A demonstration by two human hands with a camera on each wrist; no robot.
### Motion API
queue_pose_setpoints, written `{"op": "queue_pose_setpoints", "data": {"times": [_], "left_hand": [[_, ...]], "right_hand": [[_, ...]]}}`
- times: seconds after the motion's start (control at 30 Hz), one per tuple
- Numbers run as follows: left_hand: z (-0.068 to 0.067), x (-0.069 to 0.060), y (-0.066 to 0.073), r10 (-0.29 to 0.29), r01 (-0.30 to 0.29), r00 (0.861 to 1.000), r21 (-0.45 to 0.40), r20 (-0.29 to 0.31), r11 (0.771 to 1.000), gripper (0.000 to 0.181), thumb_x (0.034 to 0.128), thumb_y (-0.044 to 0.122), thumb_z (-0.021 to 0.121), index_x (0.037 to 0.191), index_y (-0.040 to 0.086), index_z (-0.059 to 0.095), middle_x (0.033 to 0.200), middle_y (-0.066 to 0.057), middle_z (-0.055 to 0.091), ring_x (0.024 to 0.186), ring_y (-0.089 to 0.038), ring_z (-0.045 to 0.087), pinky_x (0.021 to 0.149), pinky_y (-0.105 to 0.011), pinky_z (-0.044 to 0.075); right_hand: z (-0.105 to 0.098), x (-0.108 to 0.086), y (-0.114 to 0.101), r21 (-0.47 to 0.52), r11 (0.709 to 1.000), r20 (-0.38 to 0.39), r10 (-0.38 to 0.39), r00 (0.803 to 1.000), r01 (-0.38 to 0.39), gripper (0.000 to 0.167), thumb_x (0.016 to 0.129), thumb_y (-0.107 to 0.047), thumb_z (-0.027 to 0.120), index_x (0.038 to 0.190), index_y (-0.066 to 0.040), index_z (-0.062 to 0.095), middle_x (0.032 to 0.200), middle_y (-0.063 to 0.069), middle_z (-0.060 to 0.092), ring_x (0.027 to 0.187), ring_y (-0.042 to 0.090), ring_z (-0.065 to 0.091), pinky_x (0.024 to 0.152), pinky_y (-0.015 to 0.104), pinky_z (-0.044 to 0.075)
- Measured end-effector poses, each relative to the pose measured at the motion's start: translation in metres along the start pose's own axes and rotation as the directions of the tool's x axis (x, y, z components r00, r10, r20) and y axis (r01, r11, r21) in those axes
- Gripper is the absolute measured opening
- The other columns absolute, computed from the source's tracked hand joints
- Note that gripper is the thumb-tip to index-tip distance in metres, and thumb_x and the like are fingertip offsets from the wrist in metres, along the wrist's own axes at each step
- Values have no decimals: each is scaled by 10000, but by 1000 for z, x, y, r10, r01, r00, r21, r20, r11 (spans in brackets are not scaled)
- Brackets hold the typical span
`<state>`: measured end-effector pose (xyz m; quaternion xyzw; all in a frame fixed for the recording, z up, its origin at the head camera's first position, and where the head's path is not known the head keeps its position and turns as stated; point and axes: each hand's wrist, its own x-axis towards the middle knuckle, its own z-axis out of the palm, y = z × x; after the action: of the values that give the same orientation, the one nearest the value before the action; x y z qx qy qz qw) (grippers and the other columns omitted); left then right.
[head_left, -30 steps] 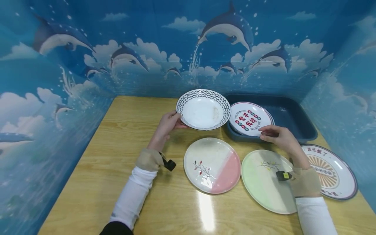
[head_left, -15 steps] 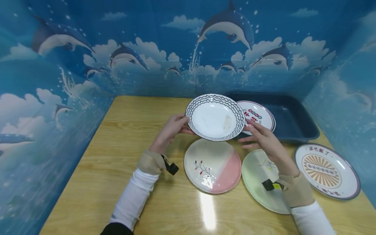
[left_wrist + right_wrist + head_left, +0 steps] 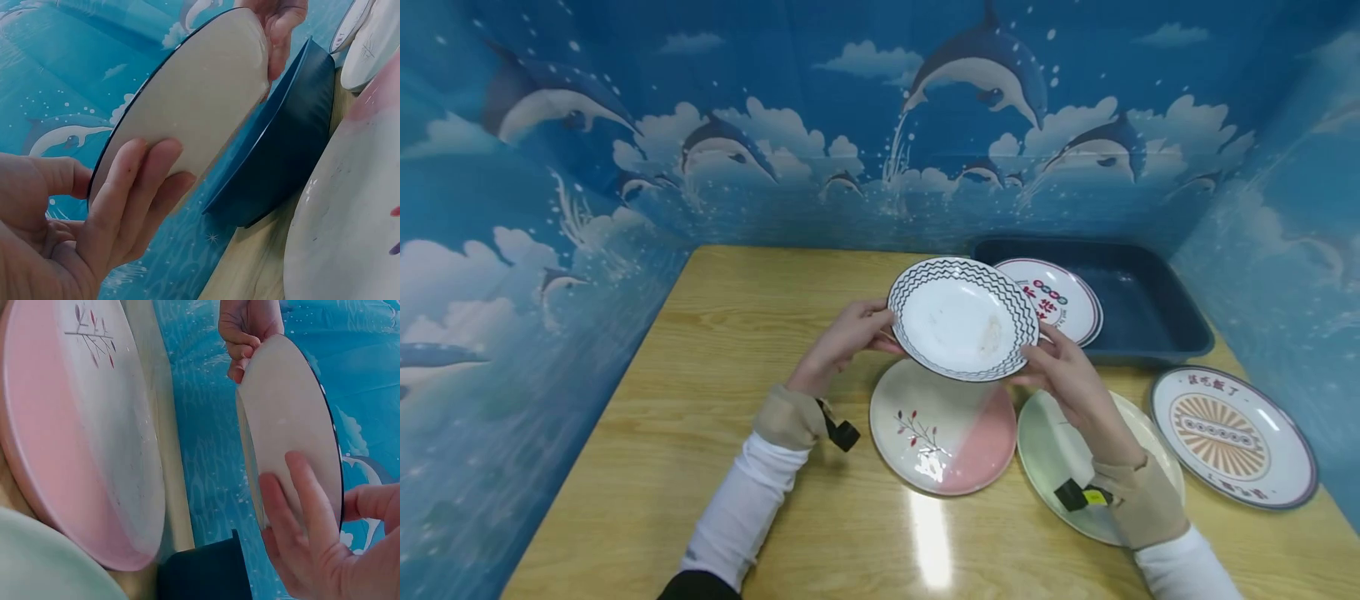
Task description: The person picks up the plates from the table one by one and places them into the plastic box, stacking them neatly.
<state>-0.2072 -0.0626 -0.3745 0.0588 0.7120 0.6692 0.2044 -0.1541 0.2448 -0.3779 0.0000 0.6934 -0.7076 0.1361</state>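
A white deep plate (image 3: pixel 958 321) with a black zigzag rim is held in the air, tilted slightly toward the head camera. My left hand (image 3: pixel 853 333) grips its left edge, thumb at the rim and fingers under the base, as the left wrist view shows on the plate's underside (image 3: pixel 200 94). On the opposite edge, my right hand (image 3: pixel 1063 371) pinches the rim the same way, with fingers spread beneath in the right wrist view. A faint brownish smudge marks the plate's inside. Below it lies a cream and pink plate (image 3: pixel 917 450) with a twig design, its far edge hidden.
A dark blue basin (image 3: pixel 1150 308) stands at the back right, with white plates (image 3: pixel 1078 304) bearing red characters stacked in its left part. A pale green plate (image 3: pixel 1045 467) lies under my right forearm. Farther right is a plate with a sunburst pattern (image 3: pixel 1221 437).
The zigzag plate has moved right and toward me in my left hand, away from the basin. My right hand has come from the stacked plates to take hold of its right edge.
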Motion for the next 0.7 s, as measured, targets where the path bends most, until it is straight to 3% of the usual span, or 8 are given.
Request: {"op": "queue_pose_setpoints", "data": {"times": [0.17, 0.43, 0.7], "left_hand": [[0, -1, 1, -15, 16, 998, -10, 69, 1000, 509, 1030, 68, 453, 1526, -32, 393, 1105, -302, 687, 678, -148, 733, 921, -471, 586], [-2, -2, 3, -46, 42, 979, 24, 199, 999, 495, 1066, 68, 422, 1538, -56, 341, 1113, -329, 677, 754, -155, 739, 857, -358, 615], [-2, -1, -1, -49, 45, 967, 23, 251, 999, 505, 1077, 84, 448, 1548, -49, 322, 1103, -328, 683, 761, -153, 741, 1017, -550, 485]], "right_hand": [[1, -1, 4, -32, 999, -58, 6, 998, -8, 699, 1023, 14, 466, 1611, 8, 88, 1347, 206, 461, 890, 45, 696, 800, 248, 620], [-3, -5, 4, 49, 999, -57, 3, 998, 0, 652, 1021, 38, 442, 1585, 55, 115, 1126, 14, 586, 860, 64, 704, 735, 246, 628], [-7, -10, 2, 99, 995, -64, -12, 998, 18, 675, 1031, 26, 447, 1593, 52, 75, 1080, -28, 613, 834, 79, 707, 692, 246, 629]]}}
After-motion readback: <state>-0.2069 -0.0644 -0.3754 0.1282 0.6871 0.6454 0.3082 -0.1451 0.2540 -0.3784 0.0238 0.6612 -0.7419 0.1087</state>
